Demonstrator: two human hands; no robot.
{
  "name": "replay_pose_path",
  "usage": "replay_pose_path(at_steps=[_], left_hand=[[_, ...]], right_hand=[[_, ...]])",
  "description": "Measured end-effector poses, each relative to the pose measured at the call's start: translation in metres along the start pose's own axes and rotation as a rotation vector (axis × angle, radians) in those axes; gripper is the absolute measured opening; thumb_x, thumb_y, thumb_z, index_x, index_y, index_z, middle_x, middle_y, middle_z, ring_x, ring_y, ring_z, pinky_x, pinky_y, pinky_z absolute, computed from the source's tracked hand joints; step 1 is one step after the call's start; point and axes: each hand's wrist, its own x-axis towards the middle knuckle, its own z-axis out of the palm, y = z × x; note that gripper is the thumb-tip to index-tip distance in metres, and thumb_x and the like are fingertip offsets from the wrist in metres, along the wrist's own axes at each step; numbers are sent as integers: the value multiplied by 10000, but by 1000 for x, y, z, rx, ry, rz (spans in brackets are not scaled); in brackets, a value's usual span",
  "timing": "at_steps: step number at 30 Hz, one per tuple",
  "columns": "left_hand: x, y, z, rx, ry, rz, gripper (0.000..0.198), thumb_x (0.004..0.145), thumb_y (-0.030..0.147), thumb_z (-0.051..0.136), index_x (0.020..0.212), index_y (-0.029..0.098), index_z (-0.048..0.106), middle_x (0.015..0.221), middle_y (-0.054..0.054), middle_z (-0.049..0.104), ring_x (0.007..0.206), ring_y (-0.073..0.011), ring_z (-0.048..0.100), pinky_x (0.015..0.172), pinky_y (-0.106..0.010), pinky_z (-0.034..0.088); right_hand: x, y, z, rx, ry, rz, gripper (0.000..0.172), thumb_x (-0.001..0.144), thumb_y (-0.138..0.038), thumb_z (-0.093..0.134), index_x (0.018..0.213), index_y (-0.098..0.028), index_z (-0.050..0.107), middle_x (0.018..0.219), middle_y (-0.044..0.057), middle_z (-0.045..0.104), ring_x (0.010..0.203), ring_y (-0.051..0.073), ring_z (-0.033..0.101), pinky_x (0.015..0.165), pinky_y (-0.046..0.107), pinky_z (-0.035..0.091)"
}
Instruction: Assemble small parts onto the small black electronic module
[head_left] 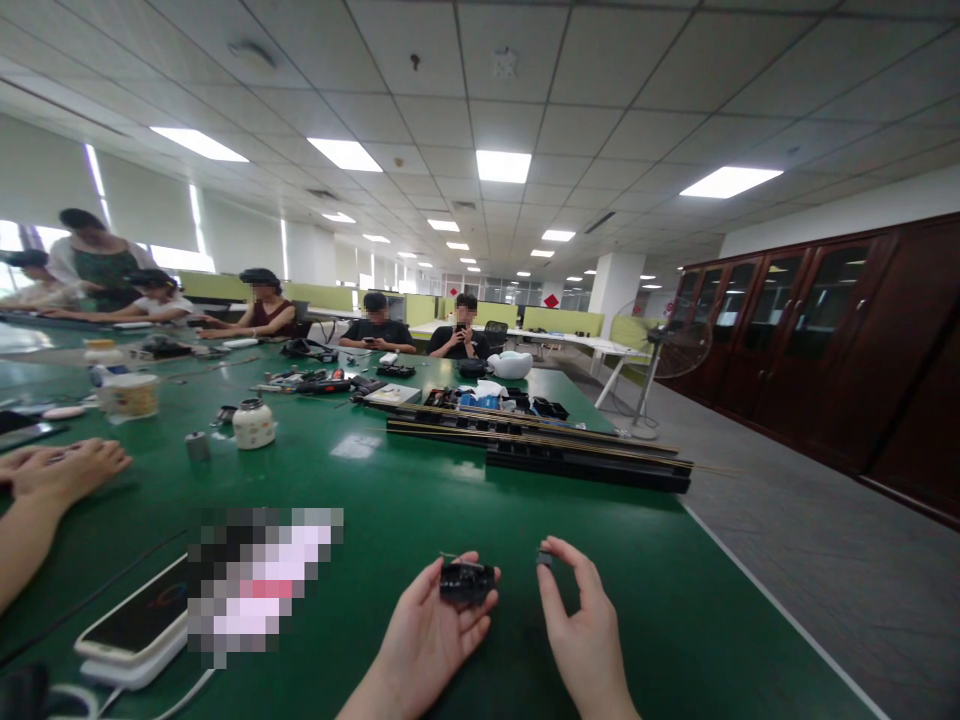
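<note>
Two hands are down by the near edge of the desk (420,480), a bit right of its middle, close together but not touching. Our left hand (439,630) is palm up with the fingers half curled, cupping a black part (466,582) across the fingertips. The part's long axis runs left to right, roughly along the near edge. If there's print on it, it's too small for us to read. Our right hand (581,625) has thumb and forefinger pinched shut on a small dark piece (544,558), held up just right of the black part with a little gap between them.

Over by the near left corner a phone (131,620) lies screen up on a white slab. Next to it is a blurred-out patch, so we can't read anything there either.

Further up the left edge, a co-worker's hands (67,468) rest flat on the desk. Past those sit a grey cylinder (197,445) and a white jar (253,423), side by side. Toward the right edge, long black rails (570,455) lie at a slant across the green top.

At the far edge, people (379,333) are seated. Off the desk to the right we see a fan (671,345) on a stand and dark wood cabinets (825,330) along the wall.
</note>
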Motion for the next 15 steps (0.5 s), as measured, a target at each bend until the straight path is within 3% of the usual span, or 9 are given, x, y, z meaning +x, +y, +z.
replay_pose_path(at_steps=[9,15], left_hand=[[1,1,0,0,13,-2,288,818,352,500,1036,171,547,1031,-152,666,808,-228,665,709,-312,449],[1,1,0,-4,-20,-16,292,818,363,499,1026,171,573,1017,-141,674,815,-221,662,710,-302,451]], right_hand=[[2,5,-2,34,5,69,290,822,-379,486,1049,-216,562,1073,77,614,1020,218,558,893,399,450],[1,2,-2,34,-20,32,299,824,-362,489,1079,-220,554,1069,80,617,1005,218,569,865,388,472]])
